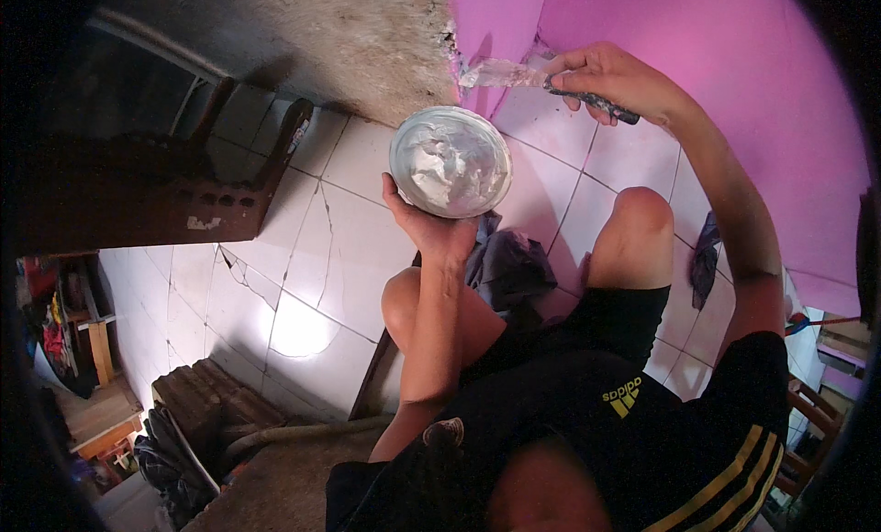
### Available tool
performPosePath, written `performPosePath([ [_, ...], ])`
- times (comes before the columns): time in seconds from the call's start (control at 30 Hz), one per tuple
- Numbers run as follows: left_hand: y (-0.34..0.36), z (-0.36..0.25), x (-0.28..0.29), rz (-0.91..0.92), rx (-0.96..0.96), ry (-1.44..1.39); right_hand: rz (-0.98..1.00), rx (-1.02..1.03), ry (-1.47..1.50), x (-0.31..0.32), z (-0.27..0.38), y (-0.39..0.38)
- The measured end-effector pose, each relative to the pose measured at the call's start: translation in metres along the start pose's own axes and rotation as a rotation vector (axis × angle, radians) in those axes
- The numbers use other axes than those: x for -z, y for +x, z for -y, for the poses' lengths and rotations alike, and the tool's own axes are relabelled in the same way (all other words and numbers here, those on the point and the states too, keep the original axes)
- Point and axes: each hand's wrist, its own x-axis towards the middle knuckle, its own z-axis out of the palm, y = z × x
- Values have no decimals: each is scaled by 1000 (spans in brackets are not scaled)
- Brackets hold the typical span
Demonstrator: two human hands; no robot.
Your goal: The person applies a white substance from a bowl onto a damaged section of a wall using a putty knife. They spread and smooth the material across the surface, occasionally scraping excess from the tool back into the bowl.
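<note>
My left hand (pixel 436 237) is closed around the underside of a pale round bowl (pixel 504 145), its thumb up along the left side. White putty (pixel 451 172) lies inside, smeared over the bottom and walls. In my right hand (pixel 613 76) is a putty knife (pixel 503 73), gripped by its dark, spattered handle. Its whitened blade points left, at the rough edge where the bare grey wall (pixel 367 41) meets the pink wall (pixel 697 92). Whether the blade touches the wall I cannot tell.
Dark cloth (pixel 509 266) lies on the white tile floor (pixel 335 229) between my knees, with another dark cloth (pixel 705 257) beside the pink wall. Several tiles are cracked. A dark wooden cabinet (pixel 147 202) stands at the left; cluttered shelves (pixel 92 349) are at the lower left.
</note>
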Motion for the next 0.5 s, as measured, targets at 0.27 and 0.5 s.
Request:
performPosePath([
  [0.27,-1,0,-3,6,-15,-8,76,-1,-94,14,27,5],
  [0.5,-4,0,-7,3,-23,-1,81,-126,-42,31,45,17],
])
